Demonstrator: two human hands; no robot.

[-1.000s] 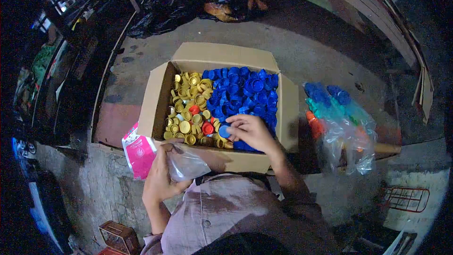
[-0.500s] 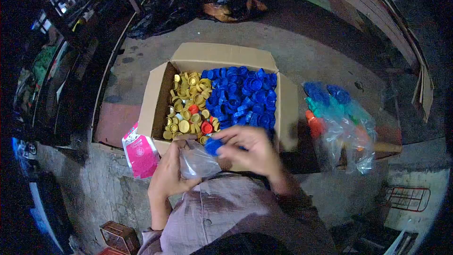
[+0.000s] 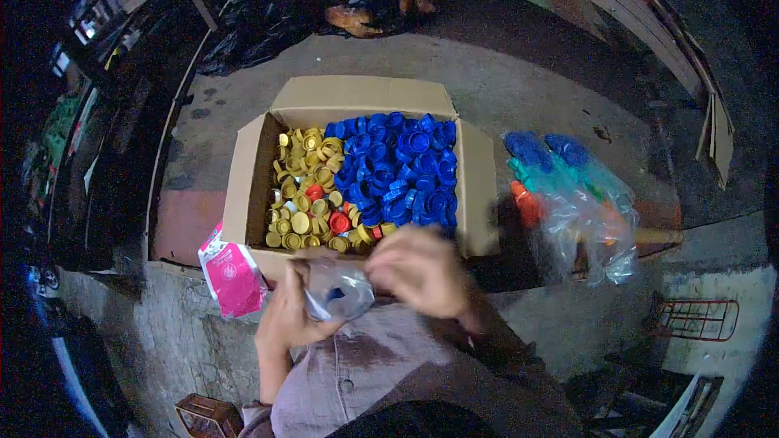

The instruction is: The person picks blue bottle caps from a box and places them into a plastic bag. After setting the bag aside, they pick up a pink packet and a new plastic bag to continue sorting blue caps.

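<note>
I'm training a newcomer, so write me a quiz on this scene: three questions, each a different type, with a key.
1. Which hand is holding the clear bag?
2. True or false: in the cardboard box, the blue caps lie to the right of the yellow caps.
3. What colour is the small item showing in the clear bag? A. Red. B. Yellow. C. Blue.

Key: 1. The left hand. 2. True. 3. C.
</note>
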